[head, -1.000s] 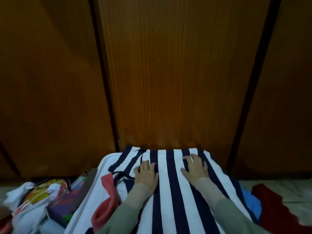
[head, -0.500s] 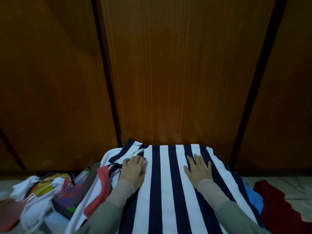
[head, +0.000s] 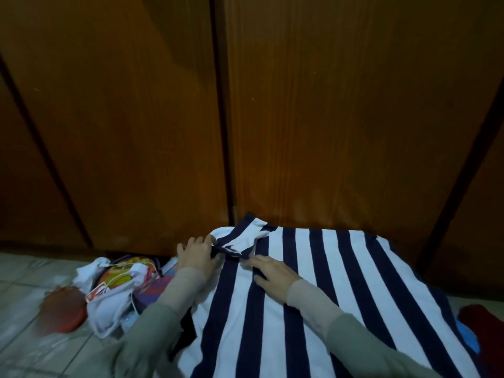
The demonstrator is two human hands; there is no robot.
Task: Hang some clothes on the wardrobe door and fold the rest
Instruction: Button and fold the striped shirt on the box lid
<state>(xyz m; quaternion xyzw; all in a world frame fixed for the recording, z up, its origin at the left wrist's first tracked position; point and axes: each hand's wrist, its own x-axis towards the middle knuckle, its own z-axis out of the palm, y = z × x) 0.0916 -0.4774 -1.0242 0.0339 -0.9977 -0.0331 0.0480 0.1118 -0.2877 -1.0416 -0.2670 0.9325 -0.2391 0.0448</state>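
Observation:
A navy and white striped garment (head: 341, 274) lies spread flat in front of the brown wooden wardrobe doors (head: 327, 118). My left hand (head: 197, 252) pinches the sleeve at the garment's far left corner, which is lifted and partly folded inward. My right hand (head: 270, 272) lies flat on the stripes just right of that sleeve, fingers straight, pressing the cloth down. Both arms wear grey-green sleeves.
A heap of white cloth, a colourful bag and cables (head: 117, 282) sits on the tiled floor (head: 30, 274) to the left, beside a reddish round object (head: 64, 309). Blue cloth (head: 470, 339) and dark red cloth (head: 485, 323) stick out at the right.
My left hand slid left to the garment's corner and took hold of the sleeve. My right hand moved left toward the sleeve. The view shifted left.

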